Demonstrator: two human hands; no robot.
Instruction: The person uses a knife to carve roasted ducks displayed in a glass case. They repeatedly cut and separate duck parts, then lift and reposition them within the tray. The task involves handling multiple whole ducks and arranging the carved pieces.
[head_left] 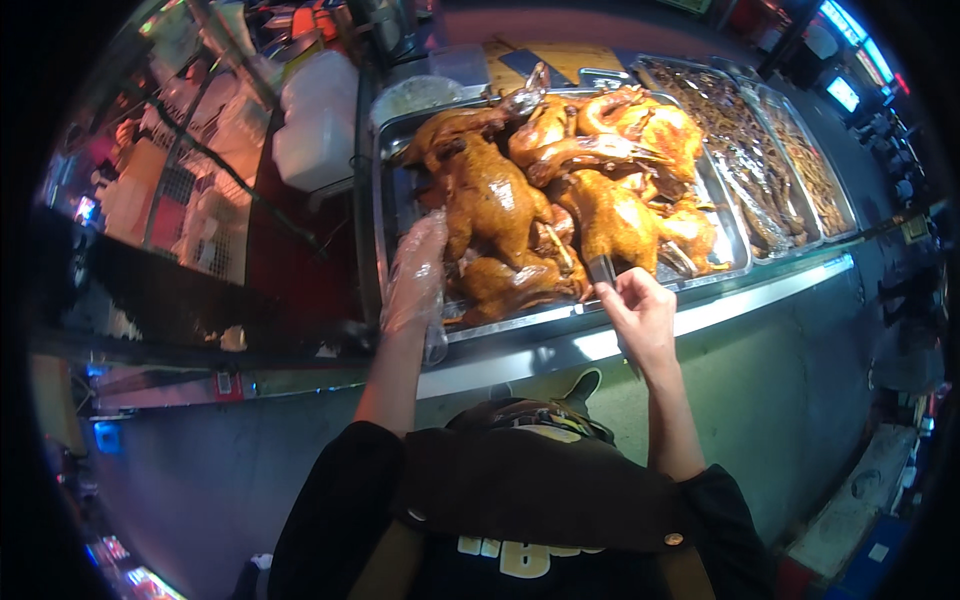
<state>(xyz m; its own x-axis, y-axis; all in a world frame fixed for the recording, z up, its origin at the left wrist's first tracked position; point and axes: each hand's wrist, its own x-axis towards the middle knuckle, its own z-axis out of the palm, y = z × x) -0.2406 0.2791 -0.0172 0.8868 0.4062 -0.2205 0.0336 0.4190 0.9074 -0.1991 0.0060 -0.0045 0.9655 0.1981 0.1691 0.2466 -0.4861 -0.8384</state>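
One right hand (641,312) pinches one thin tool (601,269); one gloved left hand (416,270), grip unclear, is beside one roasted bird (488,195).

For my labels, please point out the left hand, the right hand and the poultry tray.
Left hand (415,270), head view: its gloved back.
Right hand (646,310), head view: its back.
Poultry tray (398,195), head view: left inner side.

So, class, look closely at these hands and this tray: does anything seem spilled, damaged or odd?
The hands don't match: the left hand, by the cooked birds in the tray, wears a clear plastic glove, while the right hand looks bare. That seems odd around food. Nothing looks plainly spilled or damaged.
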